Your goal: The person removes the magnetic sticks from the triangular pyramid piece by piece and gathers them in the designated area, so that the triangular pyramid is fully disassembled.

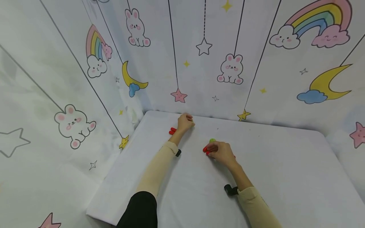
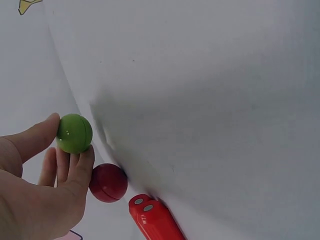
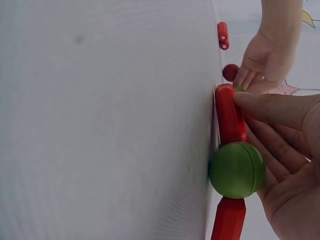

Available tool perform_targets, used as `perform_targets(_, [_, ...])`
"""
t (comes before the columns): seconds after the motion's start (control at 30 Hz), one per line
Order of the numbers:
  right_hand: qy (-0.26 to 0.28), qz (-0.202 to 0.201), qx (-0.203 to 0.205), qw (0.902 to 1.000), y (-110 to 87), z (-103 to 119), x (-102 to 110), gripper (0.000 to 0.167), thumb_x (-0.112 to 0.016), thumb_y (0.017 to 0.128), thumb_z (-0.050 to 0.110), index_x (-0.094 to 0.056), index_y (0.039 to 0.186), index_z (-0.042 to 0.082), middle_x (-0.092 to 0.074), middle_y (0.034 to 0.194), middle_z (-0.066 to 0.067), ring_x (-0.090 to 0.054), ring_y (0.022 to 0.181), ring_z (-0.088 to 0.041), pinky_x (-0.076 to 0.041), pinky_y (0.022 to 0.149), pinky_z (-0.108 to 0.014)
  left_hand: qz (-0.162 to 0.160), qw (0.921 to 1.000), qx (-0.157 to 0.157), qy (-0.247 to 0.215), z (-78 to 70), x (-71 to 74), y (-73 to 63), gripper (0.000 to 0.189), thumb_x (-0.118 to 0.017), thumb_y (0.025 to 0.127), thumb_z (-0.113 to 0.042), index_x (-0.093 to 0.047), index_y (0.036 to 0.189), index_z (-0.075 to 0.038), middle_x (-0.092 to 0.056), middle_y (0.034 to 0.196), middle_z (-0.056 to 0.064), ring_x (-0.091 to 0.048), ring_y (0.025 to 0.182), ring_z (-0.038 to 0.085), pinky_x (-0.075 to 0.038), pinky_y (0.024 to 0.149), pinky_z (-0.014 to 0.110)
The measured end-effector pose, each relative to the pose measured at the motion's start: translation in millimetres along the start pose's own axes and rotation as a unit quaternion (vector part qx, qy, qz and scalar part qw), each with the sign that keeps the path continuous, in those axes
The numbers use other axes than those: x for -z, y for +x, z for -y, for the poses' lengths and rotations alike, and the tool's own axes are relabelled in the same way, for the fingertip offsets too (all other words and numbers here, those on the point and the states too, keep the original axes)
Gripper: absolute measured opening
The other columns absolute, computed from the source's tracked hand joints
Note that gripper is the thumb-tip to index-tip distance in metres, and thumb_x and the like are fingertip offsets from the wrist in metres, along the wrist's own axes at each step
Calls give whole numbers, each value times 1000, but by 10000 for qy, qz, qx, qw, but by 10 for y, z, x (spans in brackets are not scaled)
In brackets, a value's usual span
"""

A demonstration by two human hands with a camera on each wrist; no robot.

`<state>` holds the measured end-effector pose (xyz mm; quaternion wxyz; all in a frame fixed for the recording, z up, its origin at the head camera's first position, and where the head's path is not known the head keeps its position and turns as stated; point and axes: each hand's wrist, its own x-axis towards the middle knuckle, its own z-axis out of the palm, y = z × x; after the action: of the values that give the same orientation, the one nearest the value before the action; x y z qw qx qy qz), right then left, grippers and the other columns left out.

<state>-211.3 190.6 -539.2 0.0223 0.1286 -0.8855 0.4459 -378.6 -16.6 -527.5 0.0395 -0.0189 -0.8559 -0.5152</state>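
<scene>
My left hand [image 1: 185, 123] is at the far left part of the table and pinches a green ball [image 2: 74, 133] between thumb and fingers. Just beside those fingers lies a dark red ball [image 2: 108, 183], and past it a pair of red rods [image 2: 157, 220] with small silvery discs on their ends. Nearer the middle, my right hand [image 1: 223, 153] pinches a red rod [image 3: 231, 115] between thumb and fingers. In the right wrist view this rod meets a second green ball [image 3: 236, 170], with another red rod [image 3: 229, 220] on the ball's opposite side.
The white-covered table [image 1: 285, 164] reaches up to a hanging backdrop [image 1: 159, 63] printed with rabbits, stars and rainbows. A black wrist device [image 1: 230, 190] sticks out at my right sleeve. The table's far edge runs just beyond my left hand.
</scene>
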Motion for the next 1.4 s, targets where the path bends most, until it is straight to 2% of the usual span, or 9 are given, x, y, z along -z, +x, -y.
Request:
perform_targets(0.13, [-58,-12,-74,10000,-3,5,-12,27,-85,82,-4,-77,107,3,-78,97,-6,-74,88,-18,-62,78,-36,-61,9999,-59,109,23,-23,25,36,-83,80,8,-69,112,1,-74,102,15,-69,93,25,-58,77,29])
perform_targets(0.3, [-54,-2,-129,9999,4,-14,-29,27,-84,82,-4,-77,107,4,-78,98,-5,-74,88,-18,-62,78,-35,-25,9997,27,233,61,-53,41,35,-82,83,7,-68,115,0,-73,104,14,-68,94,23,-58,79,29])
perform_targets(0.57, [25,19,-94,10000,-5,5,-26,28,-85,82,-5,-77,107,3,-78,98,-6,-74,89,-18,-62,79,-37,13,9999,-1,119,72,-59,37,40,-82,82,8,-66,119,5,-73,110,17,-69,101,26,-59,85,33])
perform_targets(0.87, [96,59,-14,9999,-9,47,-3,27,-84,82,-6,-77,107,1,-78,99,-10,-75,89,-20,-62,80,-39,39,9995,-193,-238,46,-25,7,45,-76,81,13,-63,124,8,-70,117,22,-70,108,30,-59,91,38])
perform_targets(1.1, [92,71,14,9999,-9,31,-4,28,-84,82,-5,-77,108,2,-78,100,-8,-75,89,-19,-62,79,-35,-162,9982,-225,-538,66,1,-10,48,-74,78,16,-62,124,8,-71,117,21,-71,112,32,-58,94,37])
perform_targets(1.4, [-10,-132,136,9998,1,87,121,27,-82,85,-2,-76,111,2,-78,103,-8,-75,96,-24,-62,85,-43,-410,9913,-424,-1179,-75,180,-142,45,-76,86,13,-60,127,9,-68,121,23,-70,113,33,-58,97,37])
